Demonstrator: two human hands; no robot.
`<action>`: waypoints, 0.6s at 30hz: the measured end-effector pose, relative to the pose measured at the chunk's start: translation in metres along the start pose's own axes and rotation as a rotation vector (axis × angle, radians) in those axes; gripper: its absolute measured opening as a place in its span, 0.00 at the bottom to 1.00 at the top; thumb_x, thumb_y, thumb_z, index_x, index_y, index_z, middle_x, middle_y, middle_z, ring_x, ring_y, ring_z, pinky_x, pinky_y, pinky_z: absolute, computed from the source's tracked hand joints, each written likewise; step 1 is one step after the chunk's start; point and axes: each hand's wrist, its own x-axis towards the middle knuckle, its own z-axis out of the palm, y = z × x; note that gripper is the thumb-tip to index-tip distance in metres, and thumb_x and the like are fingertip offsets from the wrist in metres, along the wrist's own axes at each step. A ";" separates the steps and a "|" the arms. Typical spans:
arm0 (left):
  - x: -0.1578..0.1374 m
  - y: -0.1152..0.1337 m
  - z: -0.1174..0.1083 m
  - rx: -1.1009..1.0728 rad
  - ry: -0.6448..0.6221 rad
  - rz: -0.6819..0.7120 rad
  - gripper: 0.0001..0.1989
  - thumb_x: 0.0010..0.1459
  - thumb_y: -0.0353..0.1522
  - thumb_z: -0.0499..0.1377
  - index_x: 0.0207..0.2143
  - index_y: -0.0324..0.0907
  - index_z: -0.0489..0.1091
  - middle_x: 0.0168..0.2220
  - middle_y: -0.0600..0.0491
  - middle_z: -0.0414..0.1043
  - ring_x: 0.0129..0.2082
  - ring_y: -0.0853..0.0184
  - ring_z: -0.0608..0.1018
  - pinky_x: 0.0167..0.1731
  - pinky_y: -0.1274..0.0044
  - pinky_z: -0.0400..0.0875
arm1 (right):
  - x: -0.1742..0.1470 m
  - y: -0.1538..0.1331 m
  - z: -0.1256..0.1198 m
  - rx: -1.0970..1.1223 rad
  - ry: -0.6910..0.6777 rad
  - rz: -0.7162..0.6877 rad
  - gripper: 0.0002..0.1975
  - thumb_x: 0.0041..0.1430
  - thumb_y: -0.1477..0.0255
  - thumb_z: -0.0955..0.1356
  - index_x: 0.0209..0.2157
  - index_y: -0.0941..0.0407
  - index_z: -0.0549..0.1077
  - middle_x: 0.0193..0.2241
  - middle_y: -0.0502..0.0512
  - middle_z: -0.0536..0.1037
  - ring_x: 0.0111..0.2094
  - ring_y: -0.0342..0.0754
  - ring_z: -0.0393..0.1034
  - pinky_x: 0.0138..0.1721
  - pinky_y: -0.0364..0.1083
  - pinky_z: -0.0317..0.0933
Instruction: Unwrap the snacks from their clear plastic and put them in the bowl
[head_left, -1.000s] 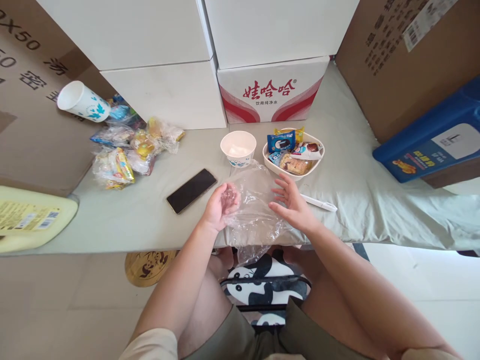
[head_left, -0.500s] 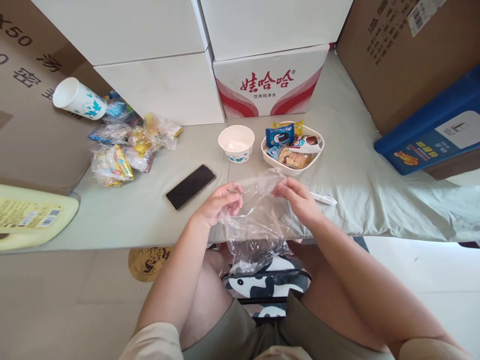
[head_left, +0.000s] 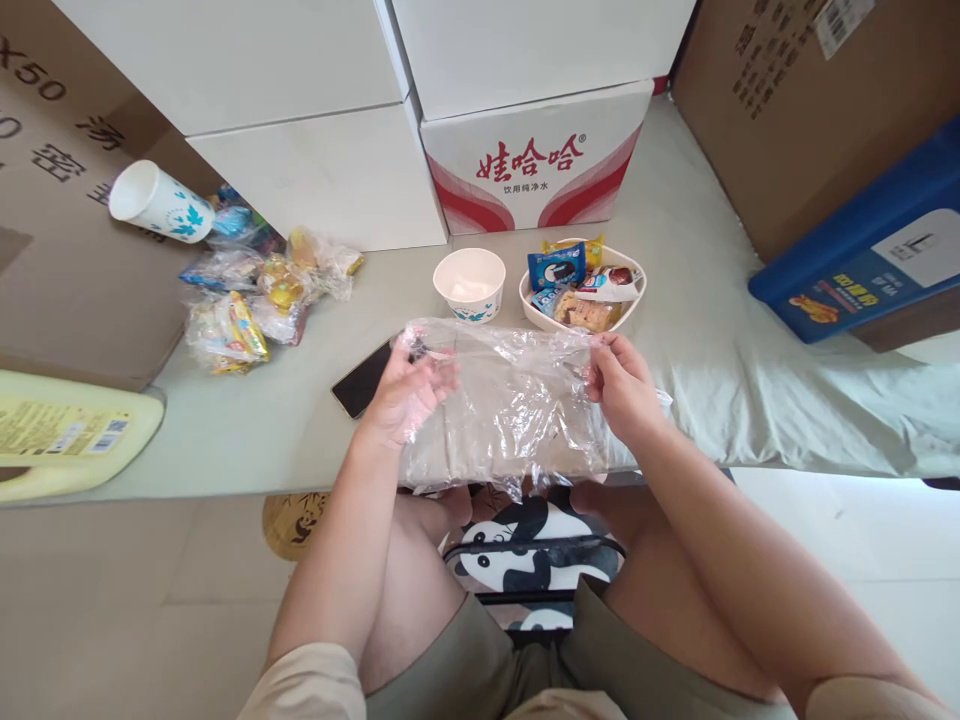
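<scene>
The clear plastic bag (head_left: 502,405) is held up flat and stretched wide above the near edge of the table (head_left: 247,440), its lower hem hanging just past that edge over the person's knees. The left hand (head_left: 405,390) grips the bag's upper left corner, fingers curled and pressed together on the film; part of the hand shows through the plastic. The right hand (head_left: 622,385) pinches the upper right corner between thumb and fingertips. The bag looks empty and its mouth is not yet parted, so I judge it pulled taut and smoothed, while opening it and putting anything in is left.

Just beyond the bag, toward the back edge, stand a white paper bowl (head_left: 470,283) and beside it a white dish (head_left: 630,300) of 5 or so wrapped snacks (head_left: 574,285). A dark phone (head_left: 360,380) lies partly behind the bag's left side. Further left, a heap of filled snack bags (head_left: 255,300) and a tipped paper cup (head_left: 159,203) sit by the left-hand cardboard box. A red-and-white carton (head_left: 532,160) stands against the back.
</scene>
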 end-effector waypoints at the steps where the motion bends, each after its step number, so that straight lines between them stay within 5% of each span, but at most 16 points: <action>1: 0.000 -0.001 0.001 0.061 0.011 -0.039 0.31 0.40 0.31 0.74 0.47 0.48 0.68 0.30 0.58 0.76 0.26 0.71 0.79 0.25 0.82 0.70 | 0.000 -0.001 0.000 -0.010 -0.011 -0.009 0.19 0.52 0.57 0.72 0.39 0.50 0.64 0.17 0.39 0.68 0.16 0.39 0.59 0.19 0.40 0.52; 7: 0.005 0.000 -0.002 0.134 0.251 0.005 0.19 0.44 0.30 0.68 0.40 0.42 0.69 0.18 0.63 0.67 0.15 0.79 0.67 0.15 0.88 0.58 | 0.004 -0.005 -0.007 0.054 0.041 0.063 0.23 0.47 0.63 0.73 0.44 0.51 0.65 0.15 0.36 0.66 0.14 0.38 0.57 0.18 0.40 0.50; 11: 0.004 0.004 -0.004 0.171 0.203 -0.043 0.25 0.44 0.32 0.69 0.46 0.42 0.67 0.24 0.58 0.74 0.19 0.75 0.75 0.20 0.86 0.66 | 0.003 -0.006 -0.010 0.149 0.029 0.106 0.25 0.46 0.62 0.74 0.45 0.50 0.65 0.20 0.39 0.72 0.21 0.40 0.68 0.24 0.41 0.61; 14: 0.002 0.002 -0.003 0.274 0.186 -0.075 0.34 0.44 0.33 0.69 0.54 0.44 0.62 0.27 0.56 0.77 0.21 0.71 0.78 0.20 0.83 0.67 | -0.003 -0.005 -0.009 0.022 -0.007 0.064 0.32 0.45 0.63 0.75 0.51 0.49 0.61 0.25 0.41 0.77 0.23 0.41 0.72 0.27 0.42 0.64; 18: -0.002 0.001 -0.004 0.279 0.253 0.130 0.34 0.49 0.36 0.67 0.57 0.50 0.58 0.26 0.60 0.76 0.19 0.72 0.77 0.20 0.84 0.64 | -0.012 -0.007 -0.008 -0.029 0.066 -0.086 0.28 0.49 0.64 0.73 0.49 0.47 0.58 0.21 0.38 0.74 0.17 0.40 0.64 0.22 0.41 0.58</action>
